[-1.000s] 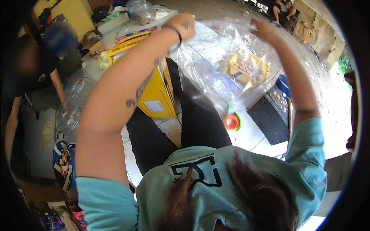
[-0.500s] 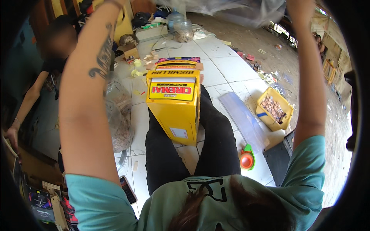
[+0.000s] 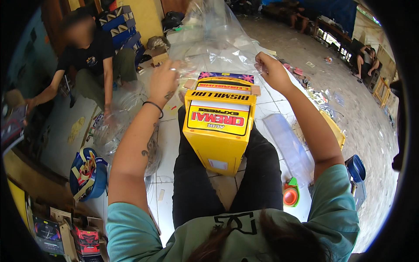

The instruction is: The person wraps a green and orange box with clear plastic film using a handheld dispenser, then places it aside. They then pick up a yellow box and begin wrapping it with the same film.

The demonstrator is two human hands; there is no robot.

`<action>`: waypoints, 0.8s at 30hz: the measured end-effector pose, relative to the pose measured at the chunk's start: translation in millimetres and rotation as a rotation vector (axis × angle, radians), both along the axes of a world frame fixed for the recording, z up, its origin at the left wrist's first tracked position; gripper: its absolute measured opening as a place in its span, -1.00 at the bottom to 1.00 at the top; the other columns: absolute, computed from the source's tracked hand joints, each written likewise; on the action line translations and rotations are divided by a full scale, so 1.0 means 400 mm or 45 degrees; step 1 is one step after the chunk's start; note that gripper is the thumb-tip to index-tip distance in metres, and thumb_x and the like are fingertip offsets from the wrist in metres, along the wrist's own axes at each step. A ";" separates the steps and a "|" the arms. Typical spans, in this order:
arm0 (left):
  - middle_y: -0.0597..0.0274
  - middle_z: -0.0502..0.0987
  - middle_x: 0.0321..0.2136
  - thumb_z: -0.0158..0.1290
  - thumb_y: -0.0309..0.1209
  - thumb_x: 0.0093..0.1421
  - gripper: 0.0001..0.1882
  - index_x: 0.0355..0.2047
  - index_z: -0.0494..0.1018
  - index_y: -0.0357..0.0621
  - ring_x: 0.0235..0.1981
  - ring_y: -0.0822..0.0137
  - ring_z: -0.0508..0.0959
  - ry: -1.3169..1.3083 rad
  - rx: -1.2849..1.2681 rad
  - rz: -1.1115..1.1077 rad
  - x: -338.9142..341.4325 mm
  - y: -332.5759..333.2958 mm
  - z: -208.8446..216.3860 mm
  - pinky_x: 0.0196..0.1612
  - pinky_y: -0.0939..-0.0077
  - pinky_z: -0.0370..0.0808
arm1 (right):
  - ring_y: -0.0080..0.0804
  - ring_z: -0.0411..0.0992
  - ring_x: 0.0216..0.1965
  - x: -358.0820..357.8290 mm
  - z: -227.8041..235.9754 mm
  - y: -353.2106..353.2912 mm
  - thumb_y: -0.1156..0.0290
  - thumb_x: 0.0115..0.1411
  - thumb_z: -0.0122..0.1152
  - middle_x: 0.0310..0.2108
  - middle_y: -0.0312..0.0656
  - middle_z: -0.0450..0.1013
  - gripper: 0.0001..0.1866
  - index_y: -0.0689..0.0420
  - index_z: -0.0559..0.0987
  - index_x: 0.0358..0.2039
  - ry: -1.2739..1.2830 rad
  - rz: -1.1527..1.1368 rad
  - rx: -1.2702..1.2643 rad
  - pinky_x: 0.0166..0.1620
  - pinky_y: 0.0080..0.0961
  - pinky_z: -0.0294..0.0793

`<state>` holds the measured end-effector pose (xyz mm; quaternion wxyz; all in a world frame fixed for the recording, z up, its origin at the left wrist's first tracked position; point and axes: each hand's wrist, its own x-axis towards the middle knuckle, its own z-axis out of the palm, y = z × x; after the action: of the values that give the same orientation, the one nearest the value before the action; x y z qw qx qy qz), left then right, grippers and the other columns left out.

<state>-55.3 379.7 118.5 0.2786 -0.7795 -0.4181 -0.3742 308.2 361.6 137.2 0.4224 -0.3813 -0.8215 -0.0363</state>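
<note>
A large sheet or bag of clear plastic (image 3: 209, 32) stretches between my hands, beyond the yellow toy truck. Its left edge is pinched in my left hand (image 3: 165, 82), which wears a ring. My right hand (image 3: 274, 72) grips the opposite edge, fingers closed. Between my legs the boxy yellow toy truck (image 3: 214, 148) stands on end, its lettered panel and visor facing up and a purple flowered strip at its far side. Neither hand touches the truck; the plastic's near edge hangs close behind it.
An orange and green tape dispenser (image 3: 290, 196) and a flat clear plastic sheet (image 3: 288, 142) lie right of my legs. A yellow basin (image 3: 334, 131) is partly behind my right arm. At left sit a co-worker (image 3: 89, 54), a blue tub (image 3: 89, 174) and stacked boxed toys (image 3: 87, 238).
My raised hands have come down and nearer the truck, bringing the clear plastic down into view behind it. The co-worker has shifted, one hand now at the bagged plastic on the left.
</note>
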 end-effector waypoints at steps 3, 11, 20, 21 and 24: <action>0.09 0.46 -0.47 0.04 -0.48 0.12 -0.82 -0.23 0.45 -0.10 -0.44 0.06 0.49 0.019 -0.235 -0.188 0.032 0.002 -0.002 -0.36 0.24 0.40 | -0.11 0.49 -0.36 -0.010 0.004 -0.003 0.54 0.08 0.21 -0.40 0.00 0.48 -0.79 0.17 0.42 -0.26 -0.034 -0.058 -0.124 -0.27 -0.35 0.44; 0.23 0.45 -0.60 0.05 -0.44 0.20 -0.88 -0.24 0.44 -0.09 -0.58 0.38 0.47 -0.569 -0.280 -0.352 0.065 -0.079 0.075 -0.49 0.50 0.37 | -0.11 0.45 -0.44 -0.014 0.050 -0.108 0.44 0.13 0.19 -0.43 -0.03 0.46 -0.87 0.22 0.53 -0.33 0.036 -0.152 0.106 -0.34 -0.33 0.41; 0.14 0.48 -0.41 0.01 -0.53 0.10 -0.91 -0.35 0.39 -0.11 -0.36 0.04 0.48 -0.473 0.208 -0.371 0.030 -0.442 -0.146 -0.23 0.16 0.38 | -0.10 0.43 -0.36 -0.034 -0.142 -0.457 0.57 -0.07 0.23 -0.36 -0.08 0.44 -0.82 0.19 0.51 -0.39 -0.136 -0.044 0.541 -0.32 -0.31 0.42; 0.10 0.47 -0.37 0.01 -0.51 0.09 -0.89 -0.34 0.38 -0.10 -0.32 0.01 0.48 -0.407 0.228 -0.370 0.027 -0.475 -0.194 -0.21 0.12 0.37 | -0.13 0.44 -0.33 -0.052 -0.188 -0.488 0.56 -0.12 0.24 -0.34 -0.09 0.44 -0.77 0.18 0.52 -0.36 -0.121 -0.001 0.563 -0.30 -0.32 0.42; 0.03 0.45 -0.28 0.02 -0.45 0.08 -0.86 -0.32 0.37 -0.10 -0.24 -0.04 0.46 -0.473 0.177 -0.317 0.037 -0.530 -0.339 -0.16 0.07 0.34 | -0.18 0.43 -0.25 -0.067 -0.289 -0.552 0.50 -0.19 0.23 -0.26 -0.12 0.43 -0.64 0.16 0.55 -0.27 -0.233 0.107 0.467 -0.24 -0.33 0.42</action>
<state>-40.7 167.9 -17.0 0.2016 -0.7216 -0.3362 -0.5707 281.5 140.7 21.5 0.4093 -0.2586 -0.8513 -0.2020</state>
